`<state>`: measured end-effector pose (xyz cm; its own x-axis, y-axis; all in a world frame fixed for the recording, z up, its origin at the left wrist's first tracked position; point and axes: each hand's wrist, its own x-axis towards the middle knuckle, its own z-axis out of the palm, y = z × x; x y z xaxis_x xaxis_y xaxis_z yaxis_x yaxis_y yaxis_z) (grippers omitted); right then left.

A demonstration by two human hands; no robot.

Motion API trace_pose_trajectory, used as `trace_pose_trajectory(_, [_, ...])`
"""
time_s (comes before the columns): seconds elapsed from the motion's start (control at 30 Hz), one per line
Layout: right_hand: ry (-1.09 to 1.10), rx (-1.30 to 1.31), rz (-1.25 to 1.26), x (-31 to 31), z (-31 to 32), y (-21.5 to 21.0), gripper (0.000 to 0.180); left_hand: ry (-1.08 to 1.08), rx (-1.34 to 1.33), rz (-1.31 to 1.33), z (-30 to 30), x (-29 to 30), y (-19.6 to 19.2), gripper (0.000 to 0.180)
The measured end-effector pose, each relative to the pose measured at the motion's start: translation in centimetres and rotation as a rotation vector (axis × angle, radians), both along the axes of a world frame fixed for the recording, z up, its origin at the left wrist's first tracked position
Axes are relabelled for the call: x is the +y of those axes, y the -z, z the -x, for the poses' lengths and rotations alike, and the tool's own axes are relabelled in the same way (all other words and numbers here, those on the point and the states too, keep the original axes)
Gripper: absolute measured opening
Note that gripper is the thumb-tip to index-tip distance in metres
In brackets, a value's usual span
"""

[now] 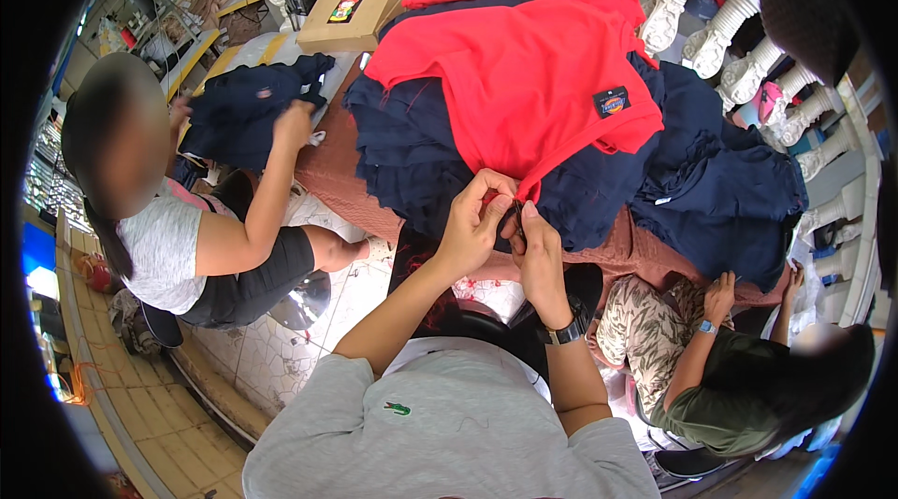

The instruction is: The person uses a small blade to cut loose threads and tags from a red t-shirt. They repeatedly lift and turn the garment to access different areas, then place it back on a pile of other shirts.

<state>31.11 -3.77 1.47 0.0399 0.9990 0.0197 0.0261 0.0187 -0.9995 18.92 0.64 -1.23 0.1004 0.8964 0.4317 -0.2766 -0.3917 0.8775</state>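
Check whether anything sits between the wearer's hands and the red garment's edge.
Nothing visible does. The left hand already pinches the red garment at its lower corner; the right hand meets it there, with a small dark tool between them.

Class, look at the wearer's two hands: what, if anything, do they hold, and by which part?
The left hand pinches the red garment at the lower tip of its hem. The right hand holds a small dark tool against that tip; its kind cannot be told.

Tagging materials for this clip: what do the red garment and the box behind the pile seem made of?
Red garment: looks like soft matte woven or knit cloth, since it drapes and folds; the weave is too small to tell. Box: plain brown cardboard, dull finish, with flat flaps and crisp edges.
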Motion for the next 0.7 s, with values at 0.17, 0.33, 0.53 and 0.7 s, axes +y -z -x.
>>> trace_pose_trajectory(0.17, [-0.021, 0.229, 0.019, 0.5, -0.1, 0.4, 0.049, -0.043, 0.086, -0.07, 0.2, -0.1, -0.3, 0.007])
trace_pose_trajectory(0.33, [-0.005, 0.24, 0.071, 0.7, -0.4, -0.9, 0.044, -0.094, 0.184, -0.114, 0.5, -0.6, -0.7, 0.003])
trace_pose_trajectory(0.53, [-0.017, 0.264, 0.1, 0.9, -0.9, -0.5, 0.042, -0.108, 0.244, -0.183, 0.6, -0.5, -1.1, 0.002])
trace_pose_trajectory(0.7, [-0.008, 0.27, 0.119, 0.9, -0.8, -0.6, 0.041, -0.127, 0.26, -0.185, 0.5, -0.6, -0.6, 0.003])
